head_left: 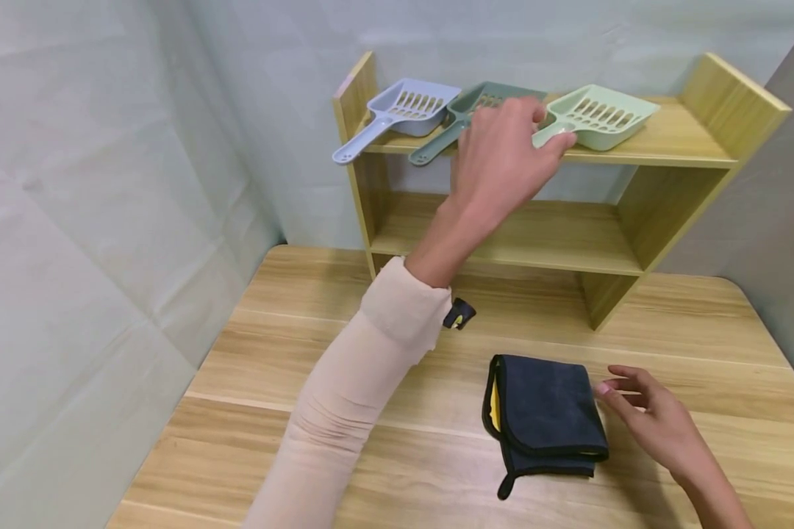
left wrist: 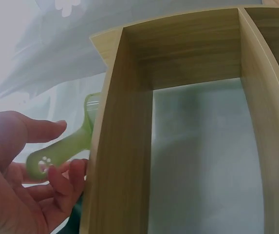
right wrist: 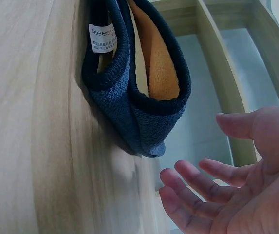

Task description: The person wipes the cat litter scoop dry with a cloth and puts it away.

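Note:
My left hand (head_left: 503,158) is at the shelf's top board, around the handle of a light green litter scoop (head_left: 612,139). In the left wrist view, the green handle (left wrist: 64,148) lies between the thumb and the fingers; the thumb stands apart from it, and the fingers are loosely bent below. A blue-grey scoop (head_left: 413,123) and a dark green scoop (head_left: 459,106), partly behind the hand, lie to its left. My right hand (head_left: 662,422) hovers with fingers spread beside a folded navy cloth (head_left: 552,404) with yellow inside. The right wrist view shows a gap between them.
A wooden shelf (head_left: 516,234) with two boards stands at the back of the wooden table (head_left: 238,411). Near its foot, partly behind the left sleeve, lies a small dark item with a yellow mark (head_left: 461,314). Pale fabric (head_left: 93,220) hangs around the table.

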A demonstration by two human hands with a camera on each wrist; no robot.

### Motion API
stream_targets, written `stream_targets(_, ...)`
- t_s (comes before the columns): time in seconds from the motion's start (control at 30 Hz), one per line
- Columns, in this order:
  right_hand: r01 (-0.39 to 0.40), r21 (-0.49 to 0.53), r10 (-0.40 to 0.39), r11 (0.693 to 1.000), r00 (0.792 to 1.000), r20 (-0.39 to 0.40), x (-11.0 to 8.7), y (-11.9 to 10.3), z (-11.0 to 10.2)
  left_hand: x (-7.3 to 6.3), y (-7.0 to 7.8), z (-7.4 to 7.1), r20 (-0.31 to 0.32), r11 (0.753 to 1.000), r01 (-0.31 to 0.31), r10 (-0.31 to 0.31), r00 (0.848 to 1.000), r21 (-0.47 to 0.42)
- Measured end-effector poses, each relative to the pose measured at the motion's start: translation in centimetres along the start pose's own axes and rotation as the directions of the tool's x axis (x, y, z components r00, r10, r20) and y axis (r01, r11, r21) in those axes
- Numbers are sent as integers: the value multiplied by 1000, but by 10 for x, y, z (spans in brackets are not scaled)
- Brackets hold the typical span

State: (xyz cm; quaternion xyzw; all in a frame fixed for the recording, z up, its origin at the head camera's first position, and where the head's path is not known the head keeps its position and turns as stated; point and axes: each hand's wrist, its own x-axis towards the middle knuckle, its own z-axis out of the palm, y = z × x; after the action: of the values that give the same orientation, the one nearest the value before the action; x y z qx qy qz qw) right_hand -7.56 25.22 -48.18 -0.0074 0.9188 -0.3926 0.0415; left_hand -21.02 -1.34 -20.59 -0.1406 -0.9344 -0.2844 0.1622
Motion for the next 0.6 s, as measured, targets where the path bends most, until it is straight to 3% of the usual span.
stream_targets(0.4, 21, -19, -22, 1000, 998, -57, -4, -1, -6, -41, -8, -8, -12, 999, -11, 11, 1000, 39)
stream_targets(0.6, 34, -16, -36, 999, 996, -87, -7, 0, -5, -67, -27, -5, -26, 999, 0, -1, 1000, -34)
